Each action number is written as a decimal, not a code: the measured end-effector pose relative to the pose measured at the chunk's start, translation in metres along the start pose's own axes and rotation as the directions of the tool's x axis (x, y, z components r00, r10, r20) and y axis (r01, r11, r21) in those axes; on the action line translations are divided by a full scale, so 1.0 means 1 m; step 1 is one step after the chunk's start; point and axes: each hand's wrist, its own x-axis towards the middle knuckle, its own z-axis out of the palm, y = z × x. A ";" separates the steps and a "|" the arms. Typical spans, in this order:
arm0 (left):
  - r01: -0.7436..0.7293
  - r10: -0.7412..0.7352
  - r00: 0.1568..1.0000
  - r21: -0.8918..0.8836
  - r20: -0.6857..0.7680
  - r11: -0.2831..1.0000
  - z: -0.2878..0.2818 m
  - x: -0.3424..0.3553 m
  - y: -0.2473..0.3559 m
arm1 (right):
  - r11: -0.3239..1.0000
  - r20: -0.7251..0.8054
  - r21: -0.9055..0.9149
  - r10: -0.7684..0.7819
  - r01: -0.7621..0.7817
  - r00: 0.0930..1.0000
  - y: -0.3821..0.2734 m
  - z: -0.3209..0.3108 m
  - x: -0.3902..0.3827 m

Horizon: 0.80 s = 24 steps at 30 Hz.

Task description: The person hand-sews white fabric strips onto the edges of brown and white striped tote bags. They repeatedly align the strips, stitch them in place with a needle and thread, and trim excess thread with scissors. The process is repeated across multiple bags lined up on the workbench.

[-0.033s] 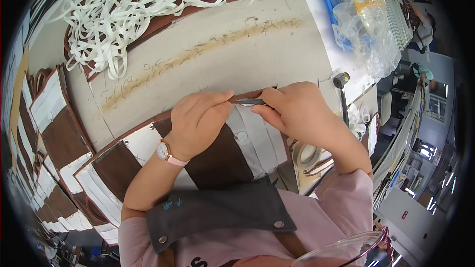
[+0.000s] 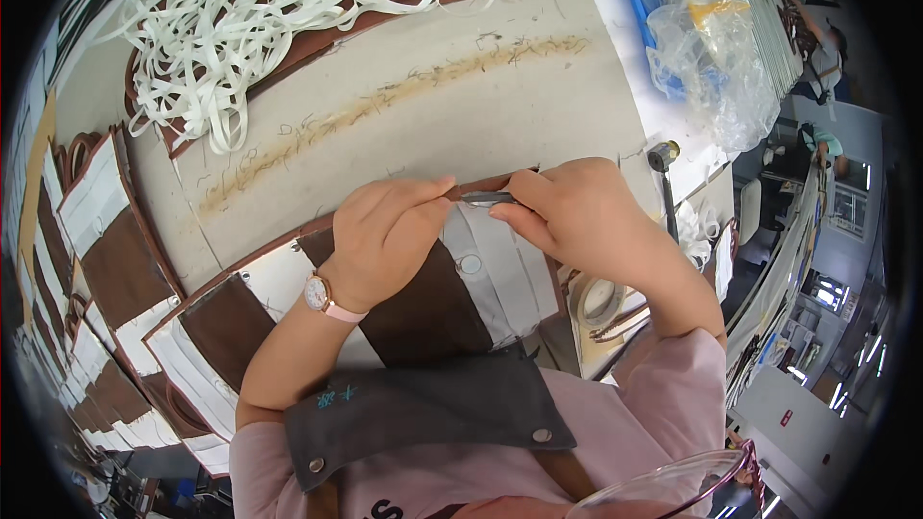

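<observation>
A brown-and-white panel (image 2: 423, 322) with brown edging and a round white disc on it lies in front of me on the table. My left hand (image 2: 385, 231), with a pink-strapped watch on its wrist, pinches the panel's far brown edge between thumb and fingers. Closed around a slim silver metal tool (image 2: 486, 198) is my right hand (image 2: 582, 211); its tip meets the edge right beside my left fingertips. My fingers cover part of the tool, so its exact kind cannot be told.
White tape (image 2: 221, 38) is heaped at the far left on a brown piece. More brown-and-white panels (image 2: 125, 269) overlap at the left. On the right are a hammer (image 2: 663, 159), a tape roll (image 2: 598, 303) and a clear plastic bag (image 2: 721, 77). Glue streaks mark the grey tabletop (image 2: 461, 125).
</observation>
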 end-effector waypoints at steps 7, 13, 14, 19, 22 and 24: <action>0.038 -0.038 0.999 -0.030 0.003 0.999 0.002 -0.001 -0.001 | 1.000 0.034 0.011 0.002 -0.002 0.999 -0.004 -0.002 -0.004; 0.119 -0.117 0.993 -0.083 0.026 0.989 0.002 0.002 0.001 | 0.998 -0.033 -0.005 0.062 -0.063 0.998 -0.006 -0.001 -0.005; 0.134 -0.131 0.991 -0.082 0.037 0.988 0.002 0.002 0.002 | 0.998 -0.037 -0.015 0.067 -0.067 0.997 -0.006 0.001 -0.004; 0.186 -0.183 0.982 -0.124 0.035 0.975 0.003 0.004 0.003 | 0.997 0.018 -0.040 0.070 -0.069 0.997 -0.006 0.001 -0.001; 0.216 -0.210 0.976 -0.129 0.060 0.968 0.002 0.003 0.001 | 0.994 0.030 0.016 0.104 -0.104 0.994 -0.007 0.003 0.000; 0.235 -0.227 0.972 -0.141 0.068 0.962 0.002 0.004 0.001 | 0.990 0.038 0.043 0.133 -0.135 0.990 -0.008 0.004 0.001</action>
